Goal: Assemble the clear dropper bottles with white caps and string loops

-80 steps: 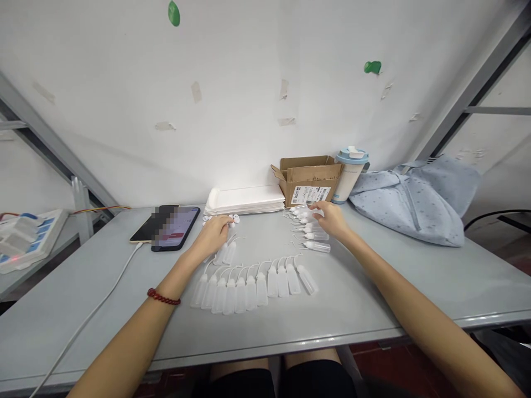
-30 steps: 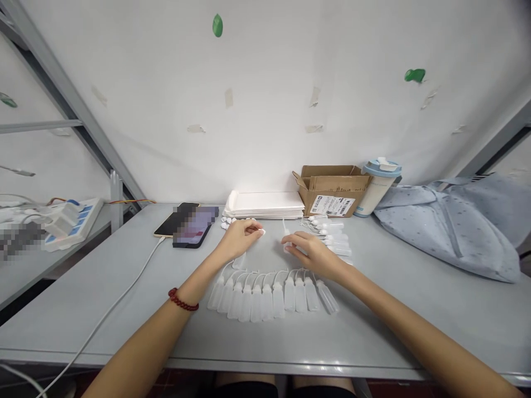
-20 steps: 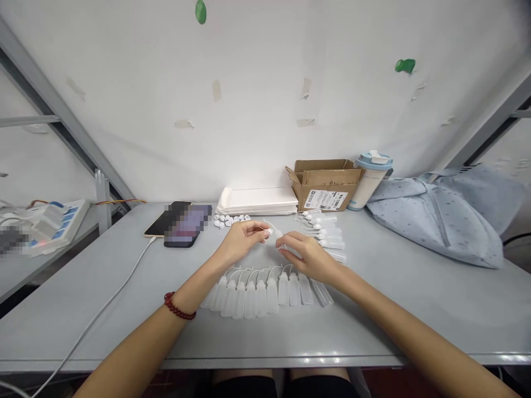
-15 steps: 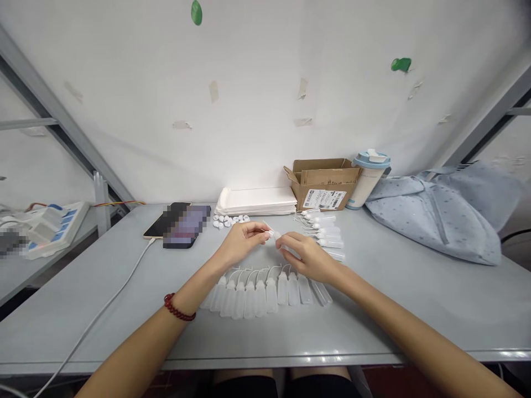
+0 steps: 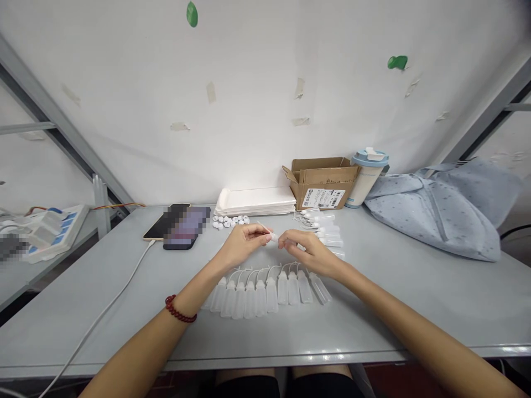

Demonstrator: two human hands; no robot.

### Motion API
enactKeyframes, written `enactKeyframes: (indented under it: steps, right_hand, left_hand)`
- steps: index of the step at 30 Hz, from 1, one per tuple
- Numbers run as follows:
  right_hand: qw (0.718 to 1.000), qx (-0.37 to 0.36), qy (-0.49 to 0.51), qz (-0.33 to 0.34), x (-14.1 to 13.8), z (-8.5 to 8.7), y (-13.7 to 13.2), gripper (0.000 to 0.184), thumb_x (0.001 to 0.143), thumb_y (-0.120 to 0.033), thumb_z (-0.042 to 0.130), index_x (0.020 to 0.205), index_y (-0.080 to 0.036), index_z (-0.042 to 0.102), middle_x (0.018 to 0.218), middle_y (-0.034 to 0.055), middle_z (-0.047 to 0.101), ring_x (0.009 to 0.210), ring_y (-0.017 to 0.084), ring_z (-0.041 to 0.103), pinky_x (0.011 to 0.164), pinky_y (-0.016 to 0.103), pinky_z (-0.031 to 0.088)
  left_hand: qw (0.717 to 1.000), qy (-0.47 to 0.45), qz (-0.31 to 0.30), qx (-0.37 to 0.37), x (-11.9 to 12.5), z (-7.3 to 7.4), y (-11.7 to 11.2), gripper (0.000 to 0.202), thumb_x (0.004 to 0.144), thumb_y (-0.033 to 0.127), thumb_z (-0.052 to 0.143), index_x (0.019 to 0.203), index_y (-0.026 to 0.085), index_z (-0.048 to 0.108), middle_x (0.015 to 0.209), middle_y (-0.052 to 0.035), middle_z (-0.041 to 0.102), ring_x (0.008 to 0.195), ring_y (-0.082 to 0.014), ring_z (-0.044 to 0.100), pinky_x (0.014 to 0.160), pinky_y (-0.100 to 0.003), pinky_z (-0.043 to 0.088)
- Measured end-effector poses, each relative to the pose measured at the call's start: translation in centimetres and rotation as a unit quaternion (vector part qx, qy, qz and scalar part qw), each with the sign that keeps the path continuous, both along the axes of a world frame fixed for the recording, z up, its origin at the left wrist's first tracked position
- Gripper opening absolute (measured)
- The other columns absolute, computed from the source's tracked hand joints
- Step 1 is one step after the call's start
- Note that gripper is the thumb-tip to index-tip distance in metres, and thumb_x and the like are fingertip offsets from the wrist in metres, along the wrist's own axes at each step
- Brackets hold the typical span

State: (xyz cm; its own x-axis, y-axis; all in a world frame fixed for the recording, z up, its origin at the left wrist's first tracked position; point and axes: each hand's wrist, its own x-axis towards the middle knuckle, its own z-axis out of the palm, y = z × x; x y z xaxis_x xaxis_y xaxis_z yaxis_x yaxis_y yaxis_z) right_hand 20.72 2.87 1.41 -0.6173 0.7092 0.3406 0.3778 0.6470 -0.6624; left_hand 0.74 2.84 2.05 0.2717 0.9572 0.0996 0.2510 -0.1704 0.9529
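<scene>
Both hands meet above the grey table (image 5: 373,326). My left hand (image 5: 243,247) pinches a small white cap with a thin tip at the neck of a small translucent bottle (image 5: 274,237). My right hand (image 5: 309,251) is closed around that bottle's body. Just below the hands lies a row of several capped bottles (image 5: 265,286), side by side. A second group of bottles (image 5: 321,226) lies behind my right hand. Several loose white caps (image 5: 228,220) sit behind my left hand.
Two phones (image 5: 178,224) with a white cable (image 5: 103,318) lie at the left. A stack of white trays (image 5: 255,200), a cardboard box (image 5: 321,185), a blue-lidded cup (image 5: 365,177) and a light blue bag (image 5: 440,207) stand along the wall. A power strip (image 5: 45,226) sits far left.
My right hand took a bottle from the group at the right and my left hand a cap from the pile. Both came together at the middle, cap against bottle neck.
</scene>
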Motion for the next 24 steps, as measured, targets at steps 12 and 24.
enactKeyframes:
  steps: [12,24]
  right_hand:
    - [0.976,-0.185,0.113,0.0,0.05,0.29,0.6,0.017,0.084,-0.016,0.036,0.08,-0.019,0.053,0.068,-0.0008,0.058,0.064,0.013,0.044,0.063,0.026,0.036]
    - [0.971,-0.208,0.115,0.007,-0.06,0.0,0.47,0.016,0.087,-0.025,0.037,0.082,-0.02,0.052,0.068,-0.0011,0.054,0.062,0.012,0.045,0.06,0.025,0.037]
  left_hand:
    - [0.999,-0.039,-0.021,-0.016,0.06,0.08,-0.13,0.022,0.07,0.03,0.069,0.085,0.014,0.069,0.093,-0.0068,0.068,0.088,-0.0184,0.061,0.084,-0.031,0.047]
    - [0.995,0.018,-0.07,-0.072,0.07,-0.06,-0.43,0.037,0.08,0.048,0.056,0.075,0.012,0.067,0.076,-0.0062,0.065,0.056,-0.0108,0.053,0.053,-0.024,0.046]
